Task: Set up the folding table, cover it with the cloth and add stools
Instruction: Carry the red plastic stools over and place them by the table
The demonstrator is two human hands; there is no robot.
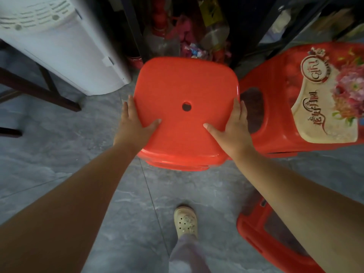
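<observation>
At frame centre, the left hand (pixel 134 119) and right hand (pixel 232 125) clasp opposite edges of one glossy red square plastic stool (pixel 187 95), thumbs on top. Two more red plastic pieces (pixel 275 119) sit at right; stacked layers show beneath the seat

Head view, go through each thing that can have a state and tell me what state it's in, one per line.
Stool stack: upright, nested, top seat gripped on both side edges.
Left hand: on the seat's left edge, thumb on top.
Right hand: on the seat's right edge, thumb on top.
Gift box: lying tilted beside the stack, its window dark.
Second red box: lying on the floor, partly hidden by the right arm.
Shoe: worn, flat on the floor.
</observation>
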